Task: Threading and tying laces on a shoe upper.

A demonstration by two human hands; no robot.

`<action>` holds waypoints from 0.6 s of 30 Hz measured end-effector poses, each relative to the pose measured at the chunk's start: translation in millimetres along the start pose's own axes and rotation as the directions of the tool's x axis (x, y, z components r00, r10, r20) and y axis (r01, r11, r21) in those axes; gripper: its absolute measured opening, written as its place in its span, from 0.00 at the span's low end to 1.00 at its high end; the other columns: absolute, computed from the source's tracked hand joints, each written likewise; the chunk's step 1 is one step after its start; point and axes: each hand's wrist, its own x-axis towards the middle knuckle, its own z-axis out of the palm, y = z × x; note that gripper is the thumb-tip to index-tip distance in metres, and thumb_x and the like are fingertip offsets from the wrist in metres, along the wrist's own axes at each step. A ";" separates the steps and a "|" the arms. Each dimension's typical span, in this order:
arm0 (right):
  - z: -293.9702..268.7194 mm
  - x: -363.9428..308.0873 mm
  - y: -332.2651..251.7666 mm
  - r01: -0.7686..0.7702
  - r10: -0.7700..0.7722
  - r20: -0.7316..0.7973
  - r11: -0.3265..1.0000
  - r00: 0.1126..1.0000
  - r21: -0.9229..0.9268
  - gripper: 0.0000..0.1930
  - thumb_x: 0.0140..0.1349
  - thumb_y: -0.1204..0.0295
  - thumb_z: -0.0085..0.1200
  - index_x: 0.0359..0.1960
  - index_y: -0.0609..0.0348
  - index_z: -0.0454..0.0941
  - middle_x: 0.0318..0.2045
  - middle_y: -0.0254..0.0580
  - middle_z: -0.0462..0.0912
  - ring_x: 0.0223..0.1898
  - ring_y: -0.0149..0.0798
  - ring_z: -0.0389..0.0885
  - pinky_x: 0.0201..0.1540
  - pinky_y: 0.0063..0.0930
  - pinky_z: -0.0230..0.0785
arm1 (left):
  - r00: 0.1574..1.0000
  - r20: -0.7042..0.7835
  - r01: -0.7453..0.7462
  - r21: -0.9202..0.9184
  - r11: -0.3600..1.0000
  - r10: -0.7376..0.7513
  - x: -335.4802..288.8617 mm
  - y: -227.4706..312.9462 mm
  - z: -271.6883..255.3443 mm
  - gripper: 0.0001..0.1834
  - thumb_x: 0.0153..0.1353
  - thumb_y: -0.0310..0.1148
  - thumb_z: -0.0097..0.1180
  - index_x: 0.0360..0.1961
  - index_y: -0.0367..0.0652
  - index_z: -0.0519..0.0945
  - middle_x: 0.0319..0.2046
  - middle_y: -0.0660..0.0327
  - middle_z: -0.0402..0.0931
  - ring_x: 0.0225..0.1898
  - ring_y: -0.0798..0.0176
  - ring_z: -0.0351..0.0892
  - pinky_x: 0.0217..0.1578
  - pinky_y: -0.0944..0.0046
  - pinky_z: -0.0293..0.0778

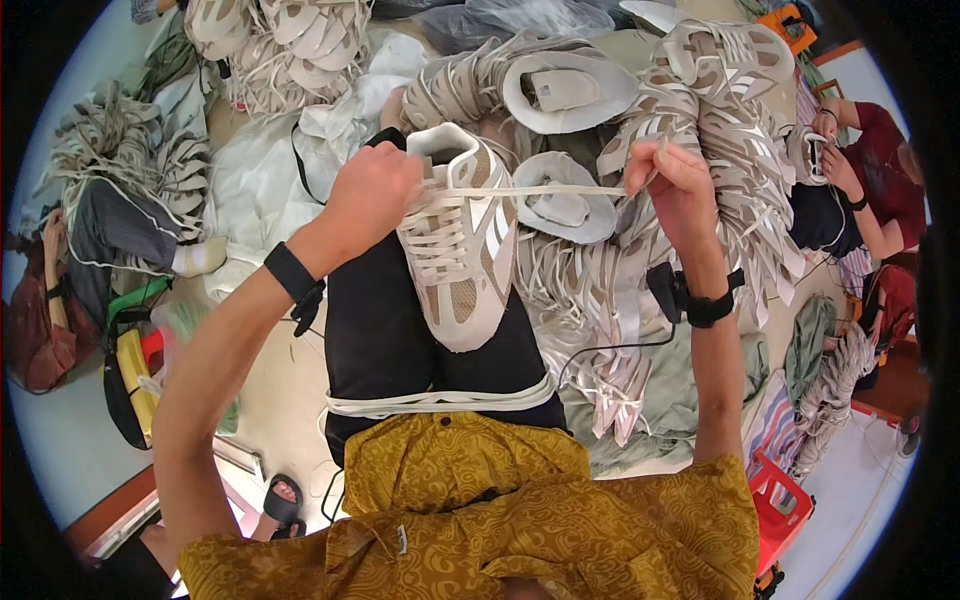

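Observation:
A beige and white sneaker upper (462, 295) lies across my black-trousered thighs, toe toward me, its laces criss-crossed over the front. My left hand (375, 195) is closed against its upper left side by the tongue; the fingertips are partly hidden, and it seems to grip the shoe there. From the top eyelets a flat cream shoelace (570, 189) runs taut to the right. Its far end is pinched between thumb and fingers of my right hand (672, 185), raised well to the right of the shoe. Spare white laces (440, 404) lie in a bundle across my lap.
Long stacks of nested shoe uppers (735, 170) crowd the floor ahead and to the right, with more (130, 150) at the left. A person in dark red (885, 180) handles a shoe at the far right. A red plastic stool (780, 505) stands at lower right.

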 end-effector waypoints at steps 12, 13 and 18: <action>12.1 5.4 9.1 -0.040 0.037 0.041 0.996 0.998 0.078 0.13 0.58 0.69 0.46 0.36 0.67 0.77 0.20 0.38 0.76 0.24 0.29 0.73 0.31 0.19 0.63 | 0.707 0.409 0.465 -0.884 -0.056 -0.577 54.6 2.4 -64.5 0.13 0.61 0.38 0.44 0.34 0.37 0.71 0.29 0.59 0.74 0.27 0.66 0.78 0.32 0.71 0.74; 11.1 5.5 9.6 -0.041 0.038 0.039 0.996 0.998 0.077 0.13 0.58 0.69 0.46 0.36 0.67 0.77 0.20 0.38 0.76 0.24 0.29 0.73 0.31 0.19 0.63 | 0.708 0.409 0.464 -0.884 -0.058 -0.576 57.4 0.1 -70.0 0.13 0.61 0.38 0.44 0.34 0.37 0.71 0.29 0.59 0.74 0.27 0.66 0.78 0.32 0.71 0.74; 10.7 8.3 10.0 -0.129 0.129 0.029 0.992 0.991 0.009 0.13 0.57 0.68 0.48 0.36 0.66 0.77 0.14 0.32 0.72 0.15 0.22 0.66 0.17 0.14 0.53 | 0.800 0.199 0.285 -0.956 0.067 -0.566 61.0 -26.5 -102.0 0.13 0.62 0.38 0.44 0.34 0.38 0.72 0.27 0.63 0.73 0.27 0.69 0.77 0.30 0.71 0.73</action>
